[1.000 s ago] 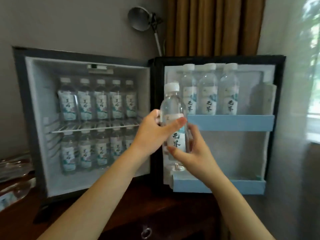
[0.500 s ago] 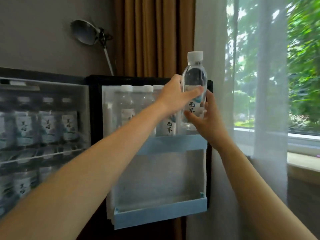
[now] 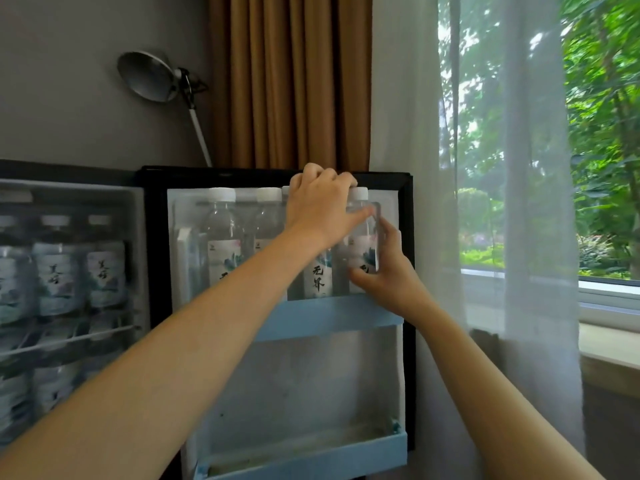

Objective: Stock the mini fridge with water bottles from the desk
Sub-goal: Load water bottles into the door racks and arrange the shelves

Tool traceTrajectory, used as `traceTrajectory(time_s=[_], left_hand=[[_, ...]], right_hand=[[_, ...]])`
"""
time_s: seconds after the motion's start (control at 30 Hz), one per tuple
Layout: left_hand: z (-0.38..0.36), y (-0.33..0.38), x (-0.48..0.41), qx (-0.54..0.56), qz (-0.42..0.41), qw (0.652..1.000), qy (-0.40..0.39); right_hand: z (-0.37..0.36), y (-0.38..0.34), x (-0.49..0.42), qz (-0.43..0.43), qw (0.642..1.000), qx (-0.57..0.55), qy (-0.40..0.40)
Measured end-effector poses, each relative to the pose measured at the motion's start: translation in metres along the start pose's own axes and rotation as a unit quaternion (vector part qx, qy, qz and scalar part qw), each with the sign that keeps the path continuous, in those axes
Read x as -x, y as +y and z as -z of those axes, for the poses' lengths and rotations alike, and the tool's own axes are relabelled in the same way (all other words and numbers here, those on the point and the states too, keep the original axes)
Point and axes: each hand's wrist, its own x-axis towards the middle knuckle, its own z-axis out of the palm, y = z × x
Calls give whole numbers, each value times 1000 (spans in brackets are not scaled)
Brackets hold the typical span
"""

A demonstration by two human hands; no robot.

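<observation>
- Head view: the mini fridge [image 3: 69, 171] stands open, and its door [image 3: 214, 174] is swung out to face the camera
- The water bottle [image 3: 362, 244] stands upright at the right end of the upper door shelf [image 3: 311, 313]; its base is hidden behind the shelf's blue front rail
- Three other bottles [image 3: 223, 237] fill the same shelf to its left, the nearest one just beside the water bottle
- The right hand [image 3: 384, 271] grips the lower half of the water bottle, thumb across the label in front and fingers [image 3: 391, 233] wrapped round the far side
- The left hand [image 3: 320, 206] lies over the top of the row, its fingers curled over the third bottle's cap; the thumb [image 3: 362, 213] stretches across the water bottle's shoulder below its cap. Where the fingertips rest cannot be told
- The lower door shelf [image 3: 304, 452] is seen beneath
- Inside the fridge, at left, stored bottles [image 3: 57, 271] stand in rows above and below a wire rack [image 3: 69, 337], somewhat blurred
- A desk lamp [image 3: 149, 77] rises behind the fridge against a grey wall
- A brown curtain [image 3: 291, 81] and a sheer curtain [image 3: 519, 168] hang beside a window [image 3: 606, 133] with green trees outside
</observation>
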Motion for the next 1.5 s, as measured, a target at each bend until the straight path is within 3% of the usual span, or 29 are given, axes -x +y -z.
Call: traceTrajectory(time_s=[0.13, 0.37, 0.57, 0.63, 0.77, 0.93, 1.23, 1.4, 1.5], left_hand=[[-3, -7, 3, 20, 19, 1000, -15], [2, -10, 14, 1, -9, 1000, -20], [15, -20, 35, -17, -57, 998, -17], [19, -28, 51, -7, -80, 997, 23], [26, -59, 92, 9, -127, 985, 117], [36, -105, 158, 6, -88, 988, 124], [94, -216, 282, -54, 127, 990, 42], [141, -270, 355, -99, 248, 963, 37], [172, -294, 404, -154, 306, 939, 13]], right_hand=[[1, -5, 3, -14, 999, 45, 9], [-11, -7, 20, 11, 991, 94, 94], [-44, 7, 47, 77, 939, 141, 305], [-58, 10, 55, 114, 923, 160, 330], [-90, 4, 69, 187, 922, 171, 292], [-142, -10, 83, 236, 931, 142, 240], [-256, -65, 106, 285, 947, 59, 134], [-333, -107, 127, 305, 951, 1, 57], [-385, -133, 149, 294, 954, -45, -31]])
